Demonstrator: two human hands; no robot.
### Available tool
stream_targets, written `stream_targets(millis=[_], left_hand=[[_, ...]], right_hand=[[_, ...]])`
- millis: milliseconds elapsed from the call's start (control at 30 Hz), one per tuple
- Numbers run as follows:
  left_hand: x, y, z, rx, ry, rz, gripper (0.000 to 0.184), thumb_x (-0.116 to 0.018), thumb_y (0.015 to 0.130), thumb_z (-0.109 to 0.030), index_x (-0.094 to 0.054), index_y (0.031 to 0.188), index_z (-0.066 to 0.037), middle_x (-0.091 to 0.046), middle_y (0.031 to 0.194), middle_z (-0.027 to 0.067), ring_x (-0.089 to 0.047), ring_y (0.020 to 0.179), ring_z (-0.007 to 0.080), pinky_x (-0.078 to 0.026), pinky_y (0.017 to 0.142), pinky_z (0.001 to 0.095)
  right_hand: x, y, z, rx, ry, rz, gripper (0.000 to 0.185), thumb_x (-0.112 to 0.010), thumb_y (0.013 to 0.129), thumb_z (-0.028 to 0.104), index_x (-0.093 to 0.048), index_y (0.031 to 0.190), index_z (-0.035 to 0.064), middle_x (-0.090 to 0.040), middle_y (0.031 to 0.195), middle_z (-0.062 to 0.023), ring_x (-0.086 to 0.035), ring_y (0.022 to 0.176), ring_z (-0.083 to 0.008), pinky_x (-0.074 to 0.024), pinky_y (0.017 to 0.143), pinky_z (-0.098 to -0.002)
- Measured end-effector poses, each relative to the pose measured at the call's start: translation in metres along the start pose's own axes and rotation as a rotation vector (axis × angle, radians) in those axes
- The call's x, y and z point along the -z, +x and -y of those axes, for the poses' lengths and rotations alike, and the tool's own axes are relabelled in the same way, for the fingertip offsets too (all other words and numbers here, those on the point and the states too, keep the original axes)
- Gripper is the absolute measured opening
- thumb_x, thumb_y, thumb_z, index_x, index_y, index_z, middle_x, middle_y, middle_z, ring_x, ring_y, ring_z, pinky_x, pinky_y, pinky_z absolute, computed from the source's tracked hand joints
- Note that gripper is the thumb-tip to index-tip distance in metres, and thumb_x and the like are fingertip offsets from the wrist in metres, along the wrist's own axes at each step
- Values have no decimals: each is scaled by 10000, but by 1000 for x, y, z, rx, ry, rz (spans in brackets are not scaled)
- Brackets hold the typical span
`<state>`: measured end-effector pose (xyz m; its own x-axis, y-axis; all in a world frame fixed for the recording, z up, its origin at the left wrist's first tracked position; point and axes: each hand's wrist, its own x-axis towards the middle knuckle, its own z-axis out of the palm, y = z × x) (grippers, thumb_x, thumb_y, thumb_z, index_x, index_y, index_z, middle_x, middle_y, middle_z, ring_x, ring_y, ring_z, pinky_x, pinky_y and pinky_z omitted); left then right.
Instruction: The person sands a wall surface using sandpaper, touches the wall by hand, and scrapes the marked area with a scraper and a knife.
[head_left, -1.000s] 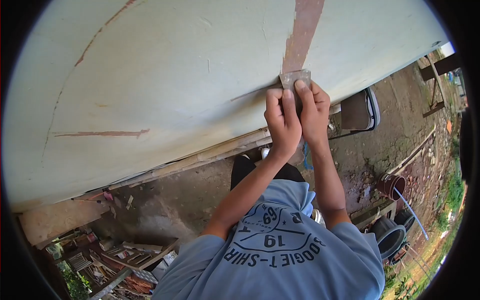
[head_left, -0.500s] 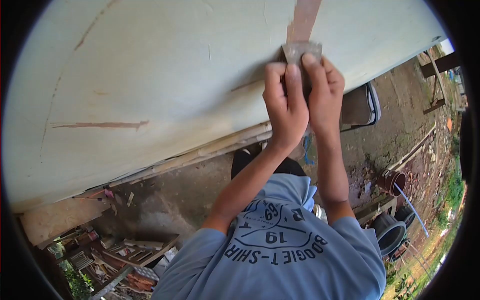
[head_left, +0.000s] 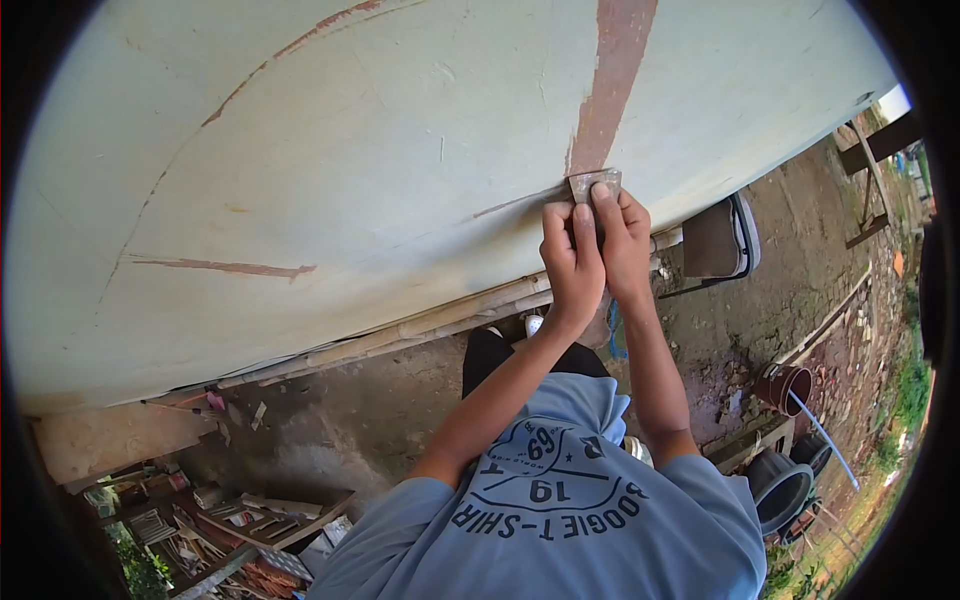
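Blade (head_left: 583, 186), flat and greyish, sits at the lower end of the brown strip (head_left: 613, 80) on the pale panel (head_left: 400, 150). Your left hand (head_left: 573, 265) and right hand (head_left: 625, 250) pinch it together, thumbs on its near face, fingers curled close. Edge seems to meet the surface; contact is hard to confirm from above. Best practice: press both thumbs evenly, edge square to the strip, corners off the panel.

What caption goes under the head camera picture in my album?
Left hand and right hand hold a flat scraper at the near end of a brown stripe on a pale surface.
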<state>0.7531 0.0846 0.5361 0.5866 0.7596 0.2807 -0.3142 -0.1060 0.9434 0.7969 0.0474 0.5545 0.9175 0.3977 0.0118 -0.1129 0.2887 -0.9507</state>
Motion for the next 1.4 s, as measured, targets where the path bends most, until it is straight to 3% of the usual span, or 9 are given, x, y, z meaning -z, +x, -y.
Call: stream_targets(millis=[300,600,833,967,1400], left_hand=[[2,1,12,-58,168,-60,297,-474,1043,-175,-424,787,-33,-430,654,-19,-373,626,58,-352,547,263],[-3,0,-10,16,104,-49,298,-454,1048,-170,-410,784,-38,-414,698,-17,-367,672,53,-345,571,253],[-7,12,-25,-56,100,-67,307,-459,1049,-176,-411,781,-34,-413,700,-17,-361,671,54,-346,576,251],[1,3,-10,30,113,-32,294,-460,1049,-173,-413,791,-40,-415,704,-18,-355,677,52,-344,582,248],[-8,17,-35,-58,82,-65,327,-459,1050,-188,-397,765,-42,-401,692,-30,-358,666,49,-342,571,251]], right_hand=[[8,4,-13,-9,1,87,297,-530,1021,234,-612,829,22,-577,708,44,-466,642,-15,-408,551,-212],[3,3,9,12,-32,63,280,-548,1009,208,-614,813,19,-565,691,57,-451,641,-6,-391,543,-204],[-3,6,26,62,-51,75,285,-559,1002,207,-618,804,11,-568,696,64,-444,648,-6,-393,554,-213],[-3,1,7,49,-89,2,294,-563,1001,212,-608,789,13,-565,683,60,-443,638,-3,-386,537,-210],[-11,7,39,80,-43,63,293,-563,1002,220,-618,788,28,-541,658,68,-415,598,0,-351,499,-208]])
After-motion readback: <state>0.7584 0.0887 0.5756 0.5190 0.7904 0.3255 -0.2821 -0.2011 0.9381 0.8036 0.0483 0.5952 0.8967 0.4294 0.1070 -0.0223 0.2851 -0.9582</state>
